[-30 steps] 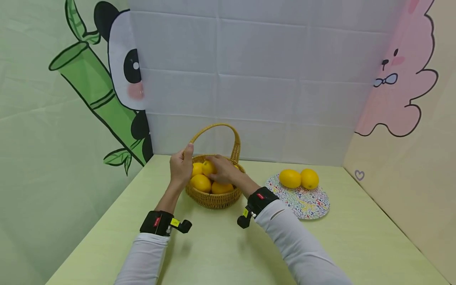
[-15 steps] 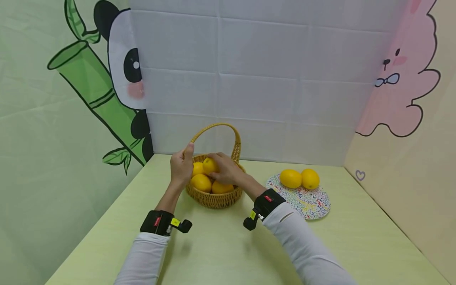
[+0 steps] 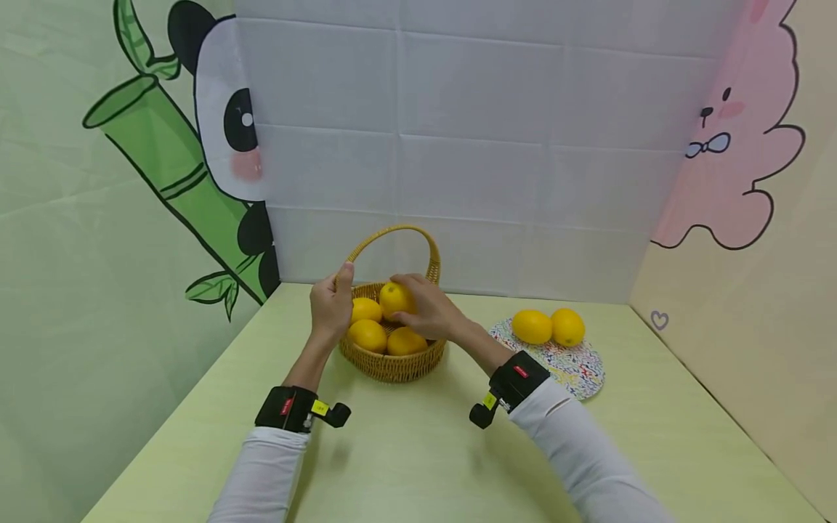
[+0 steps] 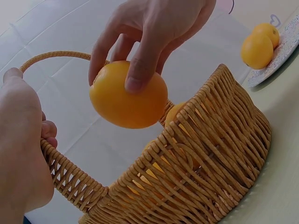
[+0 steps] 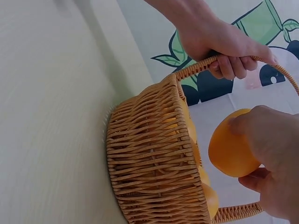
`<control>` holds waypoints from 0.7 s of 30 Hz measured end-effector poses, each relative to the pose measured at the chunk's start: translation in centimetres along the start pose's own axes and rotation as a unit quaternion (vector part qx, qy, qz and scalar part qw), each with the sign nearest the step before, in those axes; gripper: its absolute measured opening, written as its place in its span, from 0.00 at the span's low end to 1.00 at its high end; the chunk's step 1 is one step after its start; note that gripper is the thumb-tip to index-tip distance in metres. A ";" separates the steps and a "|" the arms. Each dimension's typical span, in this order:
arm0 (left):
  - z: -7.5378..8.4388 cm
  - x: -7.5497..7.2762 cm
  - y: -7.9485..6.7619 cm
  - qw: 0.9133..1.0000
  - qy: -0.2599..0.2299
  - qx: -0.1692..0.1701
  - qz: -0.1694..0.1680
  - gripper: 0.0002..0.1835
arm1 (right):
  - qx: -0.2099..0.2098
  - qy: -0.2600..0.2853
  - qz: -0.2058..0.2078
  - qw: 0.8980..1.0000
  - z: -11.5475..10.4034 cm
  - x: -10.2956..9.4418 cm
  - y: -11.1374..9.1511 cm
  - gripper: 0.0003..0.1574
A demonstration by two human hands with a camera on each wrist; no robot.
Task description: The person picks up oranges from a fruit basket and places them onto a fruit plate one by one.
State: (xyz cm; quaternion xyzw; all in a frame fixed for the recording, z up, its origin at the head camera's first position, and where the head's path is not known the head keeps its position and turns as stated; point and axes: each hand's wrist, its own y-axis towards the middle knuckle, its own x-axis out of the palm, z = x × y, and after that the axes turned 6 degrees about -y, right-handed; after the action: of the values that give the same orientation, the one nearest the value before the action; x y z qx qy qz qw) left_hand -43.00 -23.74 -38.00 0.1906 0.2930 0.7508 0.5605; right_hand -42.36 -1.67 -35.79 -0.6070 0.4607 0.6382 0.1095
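Observation:
My left hand (image 3: 330,309) grips the left side of the wicker basket's arched handle (image 3: 392,229). Four fingers curl round it in the right wrist view. My right hand (image 3: 431,309) holds a yellow lemon (image 3: 395,299) between thumb and fingers. In the left wrist view this lemon (image 4: 128,102) hangs above the rim, clear of the fruit below. Several more lemons (image 3: 368,336) lie inside the basket (image 3: 392,369), which stands on the table. Part of the basket's right rim is hidden behind my right hand.
To the right lies a round plate (image 3: 585,370) with a multicoloured pattern, bearing two lemons (image 3: 532,327) side by side near its back edge. My right forearm (image 3: 569,428) overlaps the plate's front left edge. A white cloth wall (image 3: 471,181) rises behind the table (image 3: 405,457).
My right hand has lifted the lemon up from among the others and drawn it slightly right, its forearm shifting right too. The left hand keeps its grip on the handle.

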 end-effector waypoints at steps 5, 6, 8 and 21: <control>0.1 -0.5 -0.1 1.000 -0.004 -0.004 -0.005 0.36 | -0.031 0.008 0.030 0.999 -0.5 -0.6 -1.1 0.42; 0.1 -0.6 -0.1 1.000 -0.005 -0.005 -0.005 0.36 | -0.036 0.011 0.036 0.999 -0.6 -0.7 -1.3 0.42; 0.0 -0.7 -0.1 1.000 -0.006 -0.005 -0.006 0.36 | -0.044 0.018 0.046 0.998 -0.8 -0.9 -1.7 0.41; -0.1 -1.4 -0.2 1.000 -0.027 0.006 -0.008 0.33 | -0.055 0.052 0.086 0.993 -1.5 -1.9 -4.6 0.41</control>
State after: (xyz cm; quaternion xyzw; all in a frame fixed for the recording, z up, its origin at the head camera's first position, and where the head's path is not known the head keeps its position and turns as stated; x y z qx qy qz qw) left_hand -42.50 -25.10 -38.19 0.2114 0.2835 0.7390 0.5735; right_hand -37.67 0.55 -35.93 -0.6025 0.4801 0.6375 -0.0033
